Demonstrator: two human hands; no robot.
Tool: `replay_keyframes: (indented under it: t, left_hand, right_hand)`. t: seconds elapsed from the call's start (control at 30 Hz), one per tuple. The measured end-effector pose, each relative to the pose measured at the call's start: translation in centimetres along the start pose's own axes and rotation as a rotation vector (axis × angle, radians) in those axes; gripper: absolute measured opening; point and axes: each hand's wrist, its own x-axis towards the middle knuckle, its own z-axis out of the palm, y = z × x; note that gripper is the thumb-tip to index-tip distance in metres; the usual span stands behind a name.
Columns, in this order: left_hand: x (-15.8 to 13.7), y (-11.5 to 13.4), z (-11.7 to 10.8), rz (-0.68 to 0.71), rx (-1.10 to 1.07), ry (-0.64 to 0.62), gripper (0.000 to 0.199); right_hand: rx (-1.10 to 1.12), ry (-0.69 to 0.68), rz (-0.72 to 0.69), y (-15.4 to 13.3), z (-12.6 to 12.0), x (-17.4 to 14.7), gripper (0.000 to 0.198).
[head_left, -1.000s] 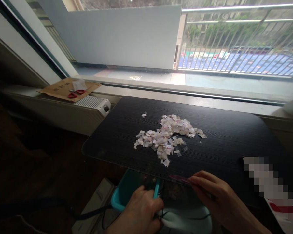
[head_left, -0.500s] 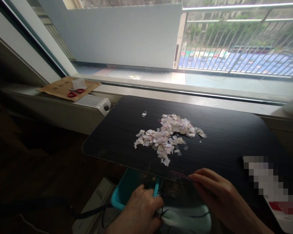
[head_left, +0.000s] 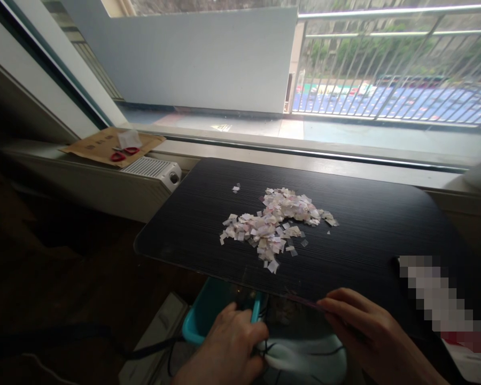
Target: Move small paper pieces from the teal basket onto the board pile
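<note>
My left hand [head_left: 230,342] is closed at the rim of a teal bin [head_left: 194,327] below the table's front edge. Its fingertips are partly hidden over the rim. Beside it, a pale container [head_left: 304,350] has dark cords across its front. My right hand [head_left: 369,323] pinches a thin, purplish strip [head_left: 302,299] between thumb and fingers, along the table's front edge. The strip's material is too dim to tell. A loose pile of small pale paper scraps [head_left: 268,230] lies on the black tabletop [head_left: 356,235], away from both hands.
Red-handled scissors [head_left: 124,154] and a clear piece lie on a brown envelope [head_left: 92,145] on the sill at left, above a white radiator [head_left: 156,168]. A blurred-out flat object [head_left: 436,299] is at the table's right. A large window runs behind.
My right hand has shifted slightly right and toward me, with the strip still pinched in it. My left hand and the scrap pile look unchanged.
</note>
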Motion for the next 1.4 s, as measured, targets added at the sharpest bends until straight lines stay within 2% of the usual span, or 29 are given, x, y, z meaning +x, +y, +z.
replay_keyframes:
  t: [0.23, 0.47, 0.63, 0.7, 0.93, 1.27, 1.4]
  left_hand:
    - [-0.2, 0.1, 0.1, 0.0, 0.004, 0.046, 0.02]
    - [-0.3, -0.2, 0.1, -0.018, -0.01, 0.043, 0.02]
    - [0.0, 0.2, -0.3, 0.011, 0.022, 0.034, 0.014]
    - [0.0, 0.4, -0.3, 0.015, 0.045, 0.03, 0.012]
    - [0.1, 0.6, -0.4, 0.003, 0.057, 0.003, 0.013]
    - [0.2, 0.4, -0.3, 0.042, 0.06, 0.023, 0.007]
    - [0.3, 0.5, -0.3, 0.04, 0.069, 0.028, 0.008]
  right_hand:
    - [0.015, 0.036, -0.054, -0.6, 0.8, 2.0, 0.022]
    - [-0.008, -0.067, -0.079, -0.5, 0.1, 1.1, 0.024]
    - [-0.04, 0.147, -0.028, -0.2, 0.2, 2.2, 0.019]
    - [-0.049, 0.187, -0.002, -0.6, 0.7, 3.3, 0.017]
    - [-0.019, 0.052, 0.009, -2.5, 1.6, 4.9, 0.021]
    - [-0.113, 0.205, 0.083, -1.0, 0.8, 3.7, 0.015]
    - [-0.053, 0.193, 0.052, -1.4, 1.2, 4.1, 0.016]
